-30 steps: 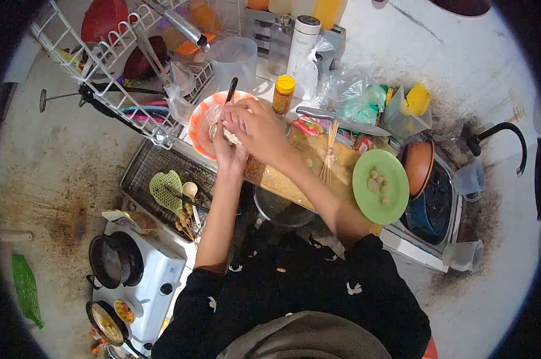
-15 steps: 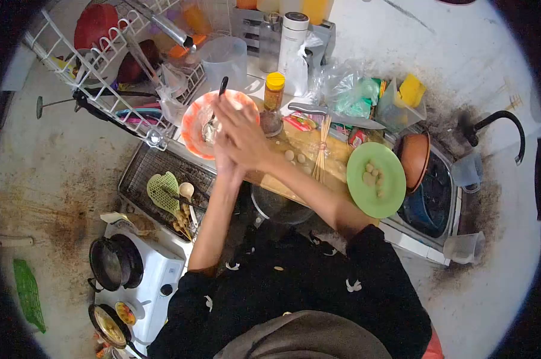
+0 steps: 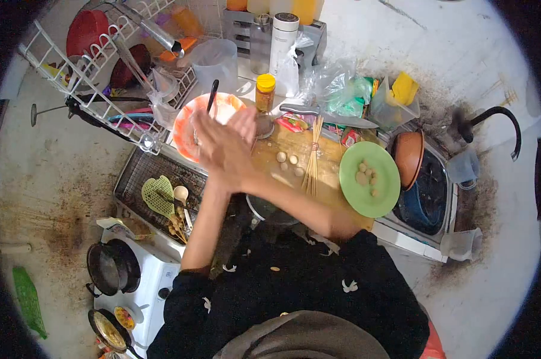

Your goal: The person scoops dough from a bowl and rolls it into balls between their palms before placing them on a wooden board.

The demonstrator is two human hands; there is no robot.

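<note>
Apparently at a palm-rolling step calling for light, even pressure, the right hand [image 3: 221, 148] crosses the left hand [image 3: 244, 124], fingers outstretched, by the orange-and-white round bowl [image 3: 180, 127], anything between the palms hidden.

The person wears a black top [image 3: 318, 293], white motifs [image 3: 349, 286], and grey-brown cloth [image 3: 306, 340].

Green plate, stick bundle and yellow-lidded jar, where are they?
Green plate [image 3: 386, 178]: head view, bare right side.
Stick bundle [image 3: 314, 146]: head view, the tie around it.
Yellow-lidded jar [image 3: 265, 82]: head view, its lid.
</note>
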